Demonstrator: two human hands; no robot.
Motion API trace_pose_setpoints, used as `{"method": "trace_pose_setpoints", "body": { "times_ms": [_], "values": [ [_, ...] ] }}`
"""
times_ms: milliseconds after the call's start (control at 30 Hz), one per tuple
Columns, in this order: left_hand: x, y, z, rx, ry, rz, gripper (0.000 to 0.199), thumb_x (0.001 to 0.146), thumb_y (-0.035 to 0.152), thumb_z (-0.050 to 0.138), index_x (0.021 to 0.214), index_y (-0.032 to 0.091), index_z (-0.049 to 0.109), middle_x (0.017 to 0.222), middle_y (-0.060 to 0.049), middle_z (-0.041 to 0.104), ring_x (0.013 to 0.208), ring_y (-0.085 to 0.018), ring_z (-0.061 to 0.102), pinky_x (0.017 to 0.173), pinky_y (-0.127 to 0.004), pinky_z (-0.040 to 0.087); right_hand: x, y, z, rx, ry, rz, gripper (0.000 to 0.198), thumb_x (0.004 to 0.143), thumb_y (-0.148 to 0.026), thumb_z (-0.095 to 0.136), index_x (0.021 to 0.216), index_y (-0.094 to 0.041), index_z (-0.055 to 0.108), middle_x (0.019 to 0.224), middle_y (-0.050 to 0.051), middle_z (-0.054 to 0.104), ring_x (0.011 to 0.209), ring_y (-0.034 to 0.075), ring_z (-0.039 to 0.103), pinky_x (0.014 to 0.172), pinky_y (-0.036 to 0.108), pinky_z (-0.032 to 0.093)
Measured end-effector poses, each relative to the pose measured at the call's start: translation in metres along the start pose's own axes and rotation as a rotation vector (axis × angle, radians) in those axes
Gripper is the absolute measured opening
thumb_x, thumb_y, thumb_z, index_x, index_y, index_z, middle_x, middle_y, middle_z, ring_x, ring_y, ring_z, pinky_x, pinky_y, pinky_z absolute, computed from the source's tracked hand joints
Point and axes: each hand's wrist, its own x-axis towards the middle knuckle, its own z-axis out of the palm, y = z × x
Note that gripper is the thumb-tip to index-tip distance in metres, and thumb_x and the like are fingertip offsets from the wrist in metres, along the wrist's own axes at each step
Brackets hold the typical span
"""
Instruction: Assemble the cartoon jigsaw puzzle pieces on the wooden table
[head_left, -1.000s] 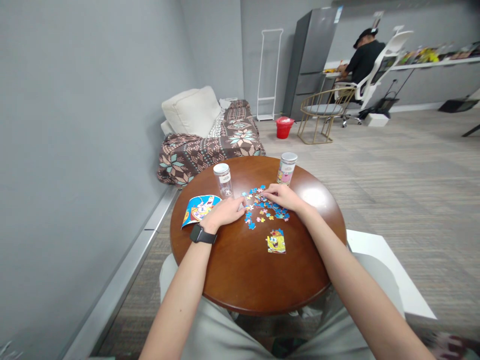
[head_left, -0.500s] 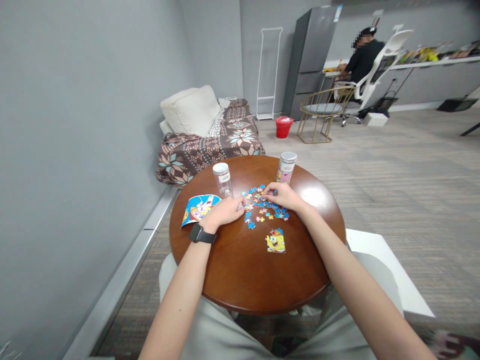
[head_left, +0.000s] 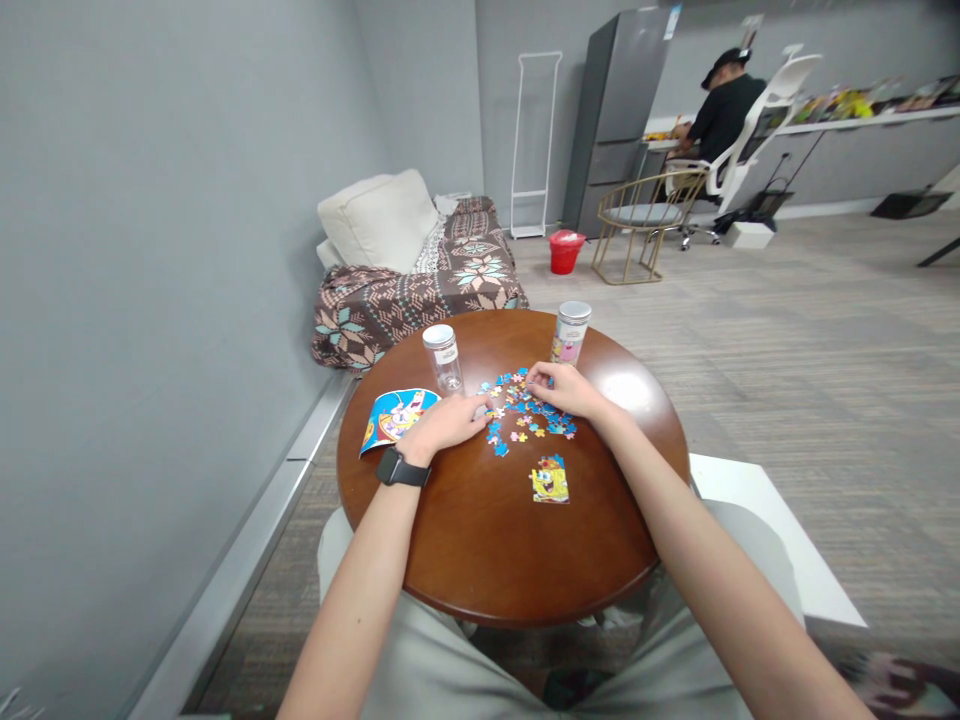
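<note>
Loose jigsaw puzzle pieces [head_left: 517, 405], mostly blue with some yellow and pink, lie spread on the round brown table [head_left: 480, 540]. At the left edge of the pile rests my left hand [head_left: 456, 420], open, with its fingers loosely stretched beside the pieces. My right hand [head_left: 562, 387] is over the back right of the pile, thumb and fingertips closed on a small puzzle piece that they mostly hide. Nearer to me lies a joined block of puzzle pieces [head_left: 550, 482] with a yellow cartoon face.
A curled picture sheet [head_left: 394, 418] lies left of my left hand. Behind it stands a clear lidded jar [head_left: 445, 362]; another jar [head_left: 570, 338] with a printed label stands behind my right hand. Farther off are a draped sofa [head_left: 420, 290], a red bin [head_left: 564, 254] and a seated person [head_left: 724, 115].
Both hands stay almost in place over the puzzle pieces. The whole view shifts slightly; the pile and the joined block look the same.
</note>
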Motion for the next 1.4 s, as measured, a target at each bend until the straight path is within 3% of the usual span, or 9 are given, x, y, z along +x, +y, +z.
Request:
{"method": "trace_pose_setpoints", "body": {
  "times_ms": [300, 367, 533, 667, 867, 1067, 1200, 1400],
  "values": [
    [0.001, -0.002, 0.003, 0.024, 0.001, -0.052, 0.030, 0.092, 0.042, 0.042, 0.107, 0.022, 0.059, 0.088, -0.006, 0.070, 0.081, -0.021, 0.066, 0.070, -0.028, 0.047, 0.000, -0.002, -0.006, -0.001, 0.049, -0.004, 0.019, 0.083, -0.031, 0.052, 0.081, -0.017, 0.063, 0.072, 0.002, 0.066, 0.065, 0.015, 0.057, 0.064, 0.026, 0.044],
    [0.000, -0.002, 0.003, 0.033, 0.000, -0.062, 0.029, 0.092, 0.041, 0.042, 0.106, 0.021, 0.058, 0.088, -0.006, 0.070, 0.080, -0.021, 0.066, 0.070, -0.028, 0.046, -0.001, -0.003, -0.011, -0.006, 0.182, 0.012, 0.018, 0.083, -0.031, 0.052, 0.079, -0.017, 0.062, 0.069, 0.002, 0.064, 0.063, 0.014, 0.055, 0.063, 0.026, 0.042],
    [0.000, -0.004, 0.003, 0.030, 0.023, -0.054, 0.032, 0.093, 0.044, 0.040, 0.106, 0.020, 0.056, 0.089, -0.007, 0.069, 0.081, -0.021, 0.066, 0.071, -0.029, 0.046, -0.002, 0.002, -0.024, 0.013, 0.730, 0.121, 0.019, 0.087, -0.036, 0.048, 0.080, -0.019, 0.055, 0.065, 0.001, 0.057, 0.061, 0.015, 0.052, 0.062, 0.026, 0.041],
    [0.001, -0.004, 0.003, 0.007, 0.016, -0.050, 0.031, 0.093, 0.043, 0.040, 0.106, 0.020, 0.057, 0.088, -0.006, 0.069, 0.080, -0.020, 0.066, 0.069, -0.028, 0.046, -0.002, 0.006, -0.026, 0.028, 0.888, 0.150, 0.019, 0.089, -0.036, 0.045, 0.081, -0.020, 0.051, 0.073, 0.004, 0.060, 0.070, 0.018, 0.057, 0.067, 0.028, 0.044],
    [0.000, -0.002, 0.001, 0.009, 0.009, -0.062, 0.025, 0.091, 0.038, 0.044, 0.103, 0.020, 0.058, 0.086, -0.006, 0.069, 0.079, -0.020, 0.065, 0.069, -0.028, 0.045, 0.000, 0.005, -0.020, 0.156, 0.812, 0.178, 0.022, 0.091, -0.041, 0.042, 0.086, -0.021, 0.049, 0.077, 0.006, 0.065, 0.070, 0.019, 0.065, 0.064, 0.029, 0.050],
    [-0.001, -0.001, 0.001, 0.009, 0.006, -0.059, 0.027, 0.092, 0.040, 0.043, 0.102, 0.021, 0.058, 0.087, -0.006, 0.069, 0.080, -0.020, 0.065, 0.070, -0.027, 0.045, 0.004, 0.008, -0.015, 0.187, 0.727, 0.136, 0.025, 0.085, -0.042, 0.055, 0.088, -0.018, 0.062, 0.079, 0.005, 0.068, 0.069, 0.019, 0.067, 0.069, 0.031, 0.054],
    [-0.001, -0.001, 0.000, 0.015, 0.009, -0.050, 0.027, 0.094, 0.040, 0.041, 0.104, 0.021, 0.057, 0.087, -0.007, 0.068, 0.081, -0.021, 0.065, 0.069, -0.028, 0.045, 0.004, 0.005, -0.013, 0.256, 0.621, 0.145, 0.029, 0.084, -0.040, 0.057, 0.096, -0.017, 0.068, 0.088, 0.008, 0.070, 0.071, 0.021, 0.068, 0.060, 0.031, 0.054],
    [0.000, -0.001, 0.000, 0.019, -0.012, -0.063, 0.028, 0.094, 0.040, 0.041, 0.106, 0.021, 0.059, 0.089, -0.007, 0.069, 0.084, -0.020, 0.065, 0.073, -0.028, 0.045, 0.003, 0.001, -0.009, 0.081, 0.525, -0.002, 0.020, 0.083, -0.026, 0.055, 0.092, -0.019, 0.072, 0.092, 0.007, 0.066, 0.073, 0.017, 0.064, 0.073, 0.033, 0.054]
  ]
}}
